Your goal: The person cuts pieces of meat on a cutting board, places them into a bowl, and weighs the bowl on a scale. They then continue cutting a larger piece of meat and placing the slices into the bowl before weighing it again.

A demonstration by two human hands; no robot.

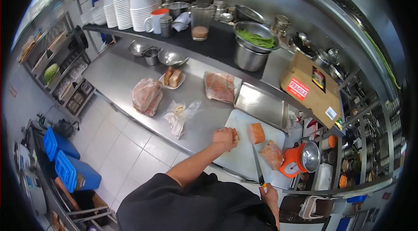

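My left hand (223,138) is closed around a small piece of orange-rinded meat (235,135) at the left part of the white cutting board (231,158). In my right hand (269,194) is the yellow-and-black handle of a long knife (258,166), its blade pointing away from me over the board. Just beyond the blade tip sits a block of orange-rinded meat (256,133). Right of the blade lies a plastic-wrapped piece of meat (272,155). My fingers hide most of the piece in my left hand.
An orange kitchen scale (291,162) with a metal bowl stands right of the board. Behind the board is a metal tray (261,104). Bagged meat (147,96), a flat meat pack (219,86) and a plastic bag (176,120) lie leftward. A cardboard box (311,85) rests on the shelf.
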